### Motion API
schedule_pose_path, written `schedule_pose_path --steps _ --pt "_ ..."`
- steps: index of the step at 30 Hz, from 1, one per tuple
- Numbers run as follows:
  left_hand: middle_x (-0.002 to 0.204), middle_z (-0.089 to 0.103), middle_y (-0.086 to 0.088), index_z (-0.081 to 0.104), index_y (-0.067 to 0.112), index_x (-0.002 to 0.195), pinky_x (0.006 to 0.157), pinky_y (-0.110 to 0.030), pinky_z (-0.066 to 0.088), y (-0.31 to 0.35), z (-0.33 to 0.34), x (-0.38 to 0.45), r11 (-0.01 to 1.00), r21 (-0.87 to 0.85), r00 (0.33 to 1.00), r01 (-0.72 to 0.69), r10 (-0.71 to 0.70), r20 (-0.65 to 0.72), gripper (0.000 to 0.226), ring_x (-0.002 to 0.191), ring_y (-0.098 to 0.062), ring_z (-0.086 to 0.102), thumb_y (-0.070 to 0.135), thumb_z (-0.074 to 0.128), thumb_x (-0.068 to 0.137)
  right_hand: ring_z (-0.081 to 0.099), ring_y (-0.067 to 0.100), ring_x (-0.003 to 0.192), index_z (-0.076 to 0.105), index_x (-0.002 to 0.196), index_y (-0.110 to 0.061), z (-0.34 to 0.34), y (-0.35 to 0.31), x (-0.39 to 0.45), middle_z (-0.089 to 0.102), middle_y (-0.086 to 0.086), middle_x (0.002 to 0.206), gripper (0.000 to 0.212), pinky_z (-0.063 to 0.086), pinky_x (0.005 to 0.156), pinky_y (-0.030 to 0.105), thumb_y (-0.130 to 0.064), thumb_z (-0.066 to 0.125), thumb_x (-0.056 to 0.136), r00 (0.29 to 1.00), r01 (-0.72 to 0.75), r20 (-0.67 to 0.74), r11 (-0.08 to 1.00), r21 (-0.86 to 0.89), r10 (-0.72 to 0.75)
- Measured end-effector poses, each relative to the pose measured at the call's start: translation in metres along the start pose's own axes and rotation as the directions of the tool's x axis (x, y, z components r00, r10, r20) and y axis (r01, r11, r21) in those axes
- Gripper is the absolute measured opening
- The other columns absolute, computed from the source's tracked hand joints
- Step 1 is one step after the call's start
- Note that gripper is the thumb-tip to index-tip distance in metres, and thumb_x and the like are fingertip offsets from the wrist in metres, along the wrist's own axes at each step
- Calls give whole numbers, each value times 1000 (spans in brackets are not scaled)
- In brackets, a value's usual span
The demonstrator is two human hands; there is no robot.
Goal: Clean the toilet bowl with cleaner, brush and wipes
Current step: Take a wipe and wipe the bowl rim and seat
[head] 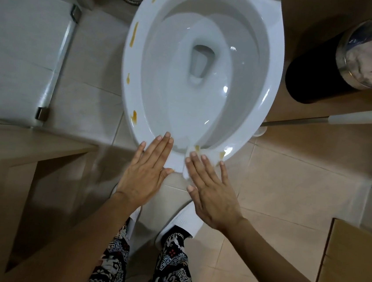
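Observation:
The white toilet bowl (pixel 264 64) fills the upper middle, with several yellow-brown stains (pixel 134 36) along its left and front rim. My left hand (pixel 147 171) lies flat, fingers extended, on the front rim. My right hand (pixel 209 189) lies flat with its fingertips pressing a white wipe (pixel 208 155) against the front rim; the wipe shows yellow marks. A brush with a white handle (pixel 355 118) and metal shaft stands right of the bowl, its head hidden behind the rim.
A black round bin (pixel 321 70) holding crumpled paper stands at the right. A wooden shelf (pixel 30 145) is at the left, a cardboard box (pixel 356 262) at the lower right. A glass partition (pixel 18 43) and hose are at the upper left. Beige floor tiles surround the bowl.

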State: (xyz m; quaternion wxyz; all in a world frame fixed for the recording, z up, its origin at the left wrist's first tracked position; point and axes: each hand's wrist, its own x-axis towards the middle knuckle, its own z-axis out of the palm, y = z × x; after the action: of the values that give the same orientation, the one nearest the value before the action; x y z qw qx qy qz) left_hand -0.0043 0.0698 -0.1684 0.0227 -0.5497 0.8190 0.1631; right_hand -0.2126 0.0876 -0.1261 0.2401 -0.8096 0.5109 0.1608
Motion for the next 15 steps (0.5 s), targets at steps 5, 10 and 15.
schedule_pose_path --steps 5,10,15 --pt "159 10 -5 12 6 150 118 -38 1 0 -1 0 999 35 1000 -3 3 -10 64 147 -16 2 44 21 99 -4 13 149 1 155 -21 -3 23 -2 -4 -4 162 59 -2 118 47 -45 1 101 998 -61 -8 998 -7 61" --pt "158 10 -6 10 7 150 118 -39 1 -1 -1 0 999 40 1000 -6 6 2 62 147 -16 0 45 8 101 -11 13 148 -2 155 -20 -1 -3 1 -9 -4 161 62 -3 119 47 -47 0 99 998 -56 1 995 87 56" --pt "159 12 -7 12 6 150 118 -40 4 -1 -1 -1 999 38 1000 -17 17 4 63 146 -19 10 45 11 101 -12 10 147 -5 154 -23 -3 4 1 -11 -7 160 61 -6 119 46 -49 -3 98 999 -50 7 995 88 49"
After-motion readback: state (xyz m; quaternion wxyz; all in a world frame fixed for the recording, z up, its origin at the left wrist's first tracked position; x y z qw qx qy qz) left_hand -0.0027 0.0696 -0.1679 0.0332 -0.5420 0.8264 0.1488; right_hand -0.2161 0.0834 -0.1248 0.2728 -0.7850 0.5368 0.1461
